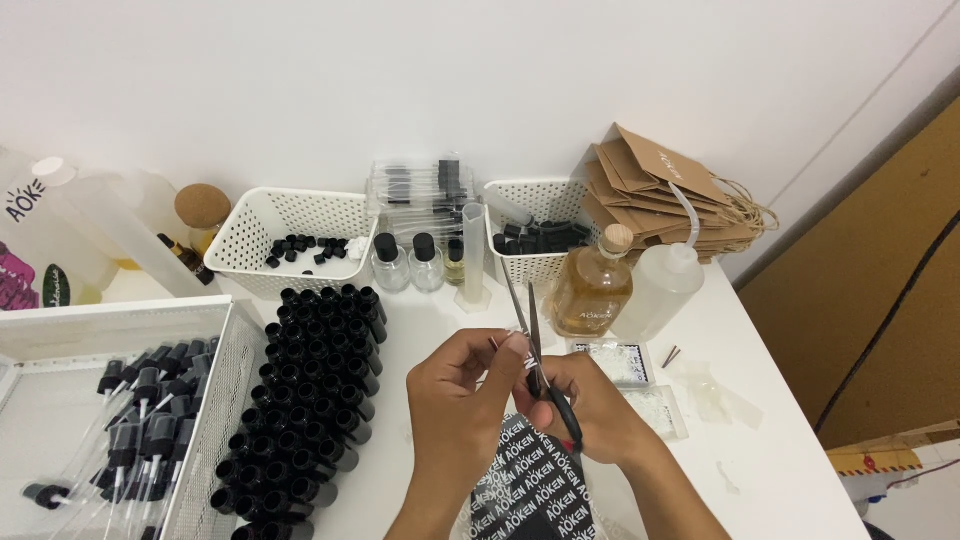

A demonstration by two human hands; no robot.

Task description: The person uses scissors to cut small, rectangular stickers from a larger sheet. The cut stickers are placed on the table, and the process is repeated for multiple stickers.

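Note:
My right hand grips a pair of black-handled scissors, blades pointing up and away and slightly parted. My left hand pinches a small thin item near the blades at about the centre of the view; the item is too small to make out. Both hands hover over a black printed sheet lying on the white table. Just beyond the scissors stands an amber liquid bottle with a cork stopper.
Rows of black-capped bottles stand left of my hands. A white tray at left holds black spray pumps. Two white baskets, small glass bottles, a white squeeze bottle and brown paper bags line the back.

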